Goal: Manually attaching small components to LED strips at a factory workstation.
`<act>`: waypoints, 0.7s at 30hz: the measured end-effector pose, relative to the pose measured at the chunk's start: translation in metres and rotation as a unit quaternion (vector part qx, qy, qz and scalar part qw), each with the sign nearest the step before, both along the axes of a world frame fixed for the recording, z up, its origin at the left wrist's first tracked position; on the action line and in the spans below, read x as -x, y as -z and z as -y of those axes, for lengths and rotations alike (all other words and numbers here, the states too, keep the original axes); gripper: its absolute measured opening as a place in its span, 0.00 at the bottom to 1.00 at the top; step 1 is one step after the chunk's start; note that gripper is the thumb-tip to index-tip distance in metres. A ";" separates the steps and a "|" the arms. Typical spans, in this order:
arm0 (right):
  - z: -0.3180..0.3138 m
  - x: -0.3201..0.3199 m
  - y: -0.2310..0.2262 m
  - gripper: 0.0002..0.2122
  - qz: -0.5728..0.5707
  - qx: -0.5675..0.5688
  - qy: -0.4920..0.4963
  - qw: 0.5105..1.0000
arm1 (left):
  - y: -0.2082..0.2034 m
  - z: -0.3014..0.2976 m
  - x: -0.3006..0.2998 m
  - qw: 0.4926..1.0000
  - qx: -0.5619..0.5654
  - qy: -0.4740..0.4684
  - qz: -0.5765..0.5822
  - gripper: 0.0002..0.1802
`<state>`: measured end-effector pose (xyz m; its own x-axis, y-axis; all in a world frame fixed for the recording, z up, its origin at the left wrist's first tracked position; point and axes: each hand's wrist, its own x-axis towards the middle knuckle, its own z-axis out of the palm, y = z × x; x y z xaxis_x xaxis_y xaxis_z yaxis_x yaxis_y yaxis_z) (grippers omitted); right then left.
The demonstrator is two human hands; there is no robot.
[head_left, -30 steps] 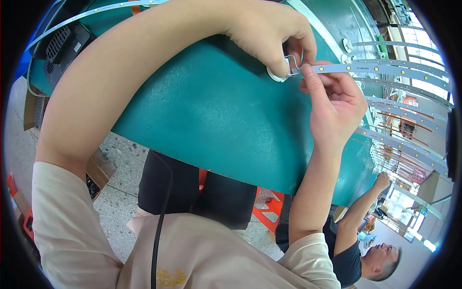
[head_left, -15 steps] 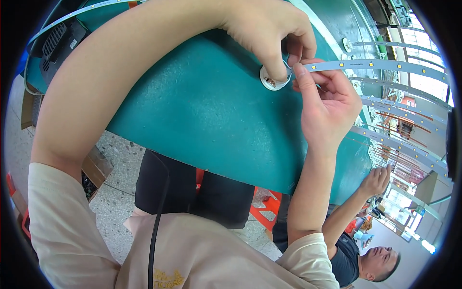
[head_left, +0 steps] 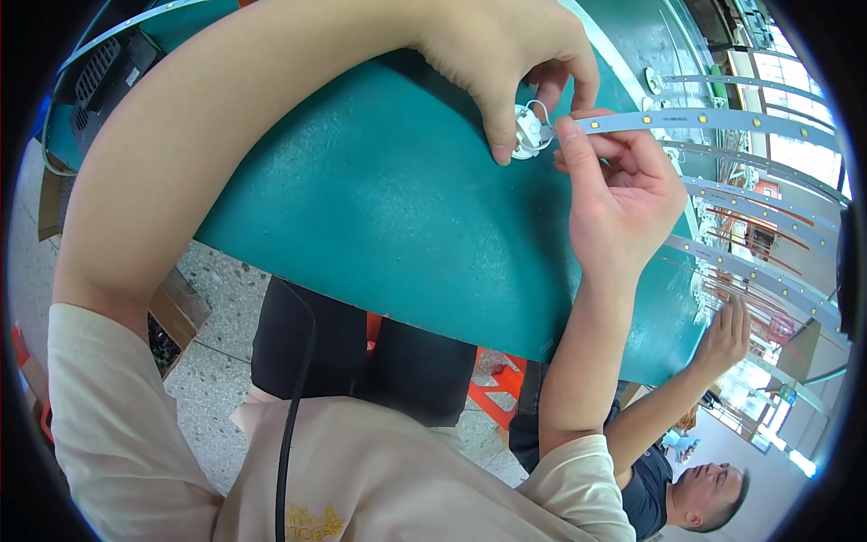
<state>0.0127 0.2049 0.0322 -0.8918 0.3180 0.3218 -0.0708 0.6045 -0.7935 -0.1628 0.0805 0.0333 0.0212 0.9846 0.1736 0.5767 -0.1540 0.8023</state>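
Observation:
My left hand (head_left: 506,54) reaches across a teal table (head_left: 361,208) and pinches a small round white part with wires (head_left: 526,134) between thumb and fingers. My right hand (head_left: 619,194) holds the near end of a long thin grey strip with small yellow squares (head_left: 704,118), its tip meeting the white part. The two hands touch around that part.
Several more grey strips (head_left: 768,190) lie across the table to the right. A round white part (head_left: 652,81) sits farther back. A dark box (head_left: 108,72) stands at the table's left end. Another person (head_left: 668,479) sits at lower right with a hand (head_left: 727,330) on the table edge.
My hands and the white part have shifted slightly as the view moved. The strip end now sits against the white part, and the other person's hand has risen to the table edge.

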 end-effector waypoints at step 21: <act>0.003 -0.001 0.002 0.07 -0.009 -0.052 -0.022 0.998 | -0.008 0.006 0.000 0.999 0.033 -0.005 -0.005 0.28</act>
